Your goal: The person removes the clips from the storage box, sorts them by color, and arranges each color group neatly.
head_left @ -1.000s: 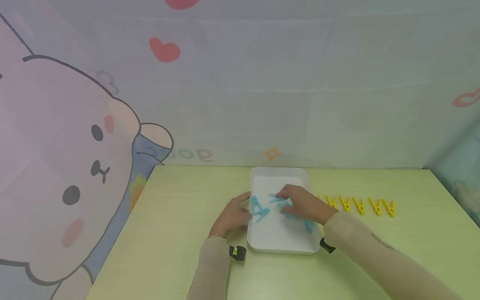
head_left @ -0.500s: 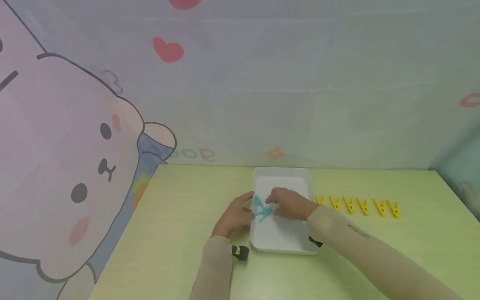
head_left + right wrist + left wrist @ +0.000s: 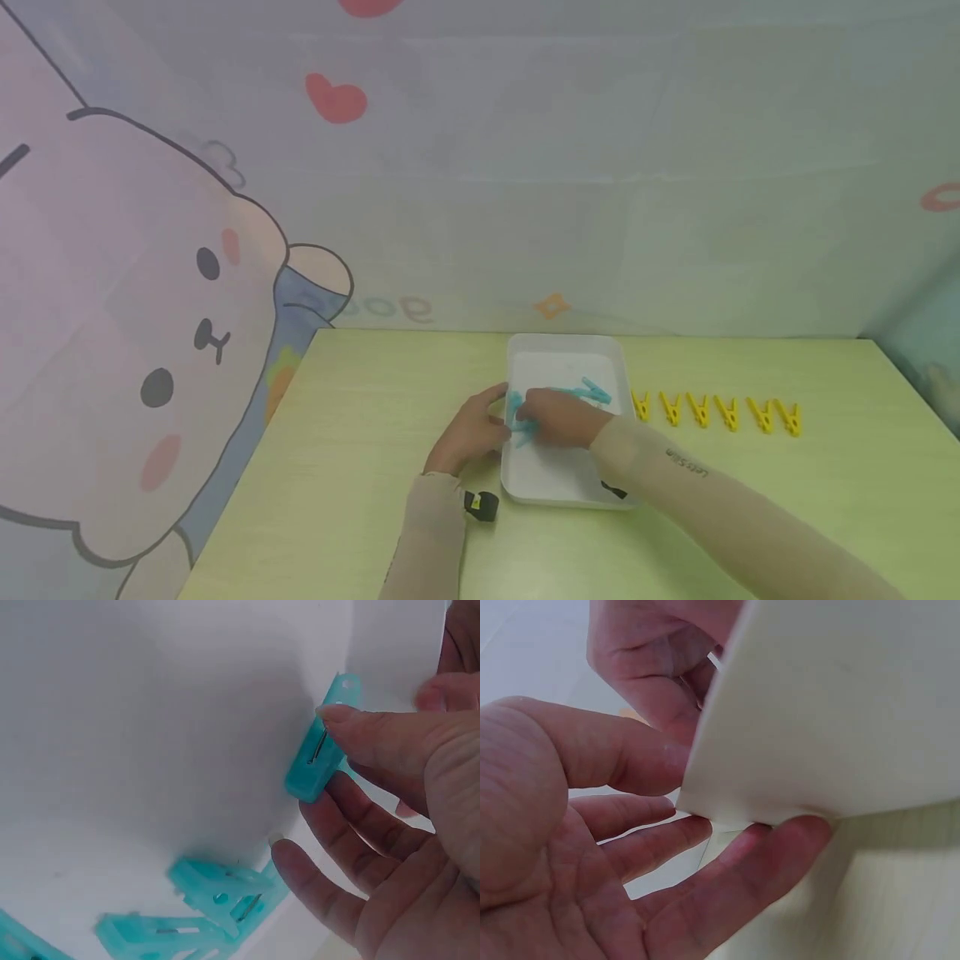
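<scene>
My right hand [image 3: 562,418] is inside the white tray [image 3: 573,495], near its left wall. Its thumb and fingers pinch a teal clothespin [image 3: 319,754], whose wire spring shows in the right wrist view. More teal clothespins [image 3: 214,889] lie on the tray floor, partly tangled, below that hand in this view. In the head view, one teal clothespin [image 3: 596,390] lies beyond the right hand. My left hand [image 3: 562,847] holds the tray's left side from outside, thumb at the rim and fingertips reaching along its edge. The right hand hides part of the tray's contents.
Several yellow clothespins [image 3: 727,412] stand in a row to the right of the tray on the pale green table [image 3: 360,417]. A printed cloth [image 3: 480,208] hangs along the table's back edge. A black wrist camera [image 3: 482,505] sits near the left wrist.
The right hand has moved left across the tray to its left wall and now grips a teal clothespin there. The left hand stays at the tray's side.
</scene>
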Demonstrator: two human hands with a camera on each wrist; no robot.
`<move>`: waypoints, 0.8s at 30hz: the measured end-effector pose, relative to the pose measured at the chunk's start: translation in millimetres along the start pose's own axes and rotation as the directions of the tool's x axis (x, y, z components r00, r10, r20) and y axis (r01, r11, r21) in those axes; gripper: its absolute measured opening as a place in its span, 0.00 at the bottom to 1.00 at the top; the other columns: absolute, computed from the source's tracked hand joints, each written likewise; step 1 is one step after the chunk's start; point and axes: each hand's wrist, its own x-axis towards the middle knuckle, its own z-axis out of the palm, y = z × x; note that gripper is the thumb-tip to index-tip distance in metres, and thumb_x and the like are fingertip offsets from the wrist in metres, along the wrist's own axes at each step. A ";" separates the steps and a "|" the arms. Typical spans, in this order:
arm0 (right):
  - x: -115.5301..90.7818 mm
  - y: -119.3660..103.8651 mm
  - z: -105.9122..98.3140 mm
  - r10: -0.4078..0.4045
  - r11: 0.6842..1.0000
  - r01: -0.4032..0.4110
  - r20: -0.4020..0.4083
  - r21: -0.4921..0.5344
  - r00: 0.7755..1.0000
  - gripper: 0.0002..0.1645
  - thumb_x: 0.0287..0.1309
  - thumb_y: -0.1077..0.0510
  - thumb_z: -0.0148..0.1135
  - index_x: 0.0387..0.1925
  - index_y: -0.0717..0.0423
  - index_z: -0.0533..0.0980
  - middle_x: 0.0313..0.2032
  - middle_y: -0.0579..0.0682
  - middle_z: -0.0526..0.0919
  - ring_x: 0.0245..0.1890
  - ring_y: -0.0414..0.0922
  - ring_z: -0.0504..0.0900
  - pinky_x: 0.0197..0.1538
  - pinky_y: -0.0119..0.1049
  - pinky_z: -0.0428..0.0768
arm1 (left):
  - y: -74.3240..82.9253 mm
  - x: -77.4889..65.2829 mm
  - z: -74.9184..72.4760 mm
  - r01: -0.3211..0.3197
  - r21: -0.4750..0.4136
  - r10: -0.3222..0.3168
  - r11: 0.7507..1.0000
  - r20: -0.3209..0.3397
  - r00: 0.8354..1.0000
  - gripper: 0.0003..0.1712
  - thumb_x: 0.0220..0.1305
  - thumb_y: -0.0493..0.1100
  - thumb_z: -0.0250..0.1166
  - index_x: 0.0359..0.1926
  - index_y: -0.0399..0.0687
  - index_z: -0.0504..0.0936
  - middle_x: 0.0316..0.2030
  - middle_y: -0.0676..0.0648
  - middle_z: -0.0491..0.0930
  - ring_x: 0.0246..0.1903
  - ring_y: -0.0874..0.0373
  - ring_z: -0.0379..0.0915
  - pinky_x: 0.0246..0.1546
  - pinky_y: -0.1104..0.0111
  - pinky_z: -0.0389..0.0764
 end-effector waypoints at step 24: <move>-6.0 19.5 1.4 0.101 0.984 -0.084 -0.101 0.160 0.990 0.11 0.48 0.58 0.63 0.36 0.57 0.78 0.32 0.44 0.78 0.34 0.40 0.74 0.42 0.37 0.73 | 4.5 -3.0 -0.9 0.006 0.056 -0.005 0.998 -0.025 1.000 0.41 0.49 0.31 0.57 0.67 0.48 0.58 0.54 0.43 0.71 0.39 0.55 0.74 0.37 0.62 0.75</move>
